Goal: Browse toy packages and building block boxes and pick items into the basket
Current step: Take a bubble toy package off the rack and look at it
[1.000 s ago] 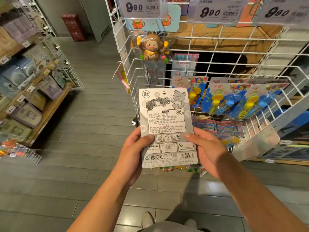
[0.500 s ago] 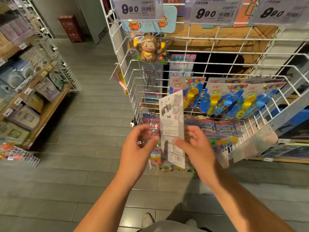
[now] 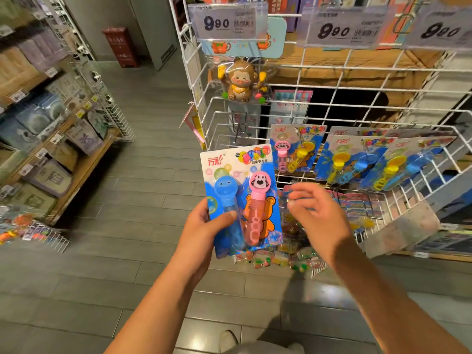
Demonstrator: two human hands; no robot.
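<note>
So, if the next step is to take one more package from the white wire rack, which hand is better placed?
The right hand, I think. It is free, fingers loosely curled, and hovers just in front of the wire rack. The left hand grips the bubble toy package.

**Left hand grips, right hand hangs free**

Both bare forearms reach forward from the bottom of the frame. The left hand holds a toy package by its lower left edge, thumb across the front. The right hand, just beside the package, is blurred, fingers loosely curled and holding nothing.
</note>
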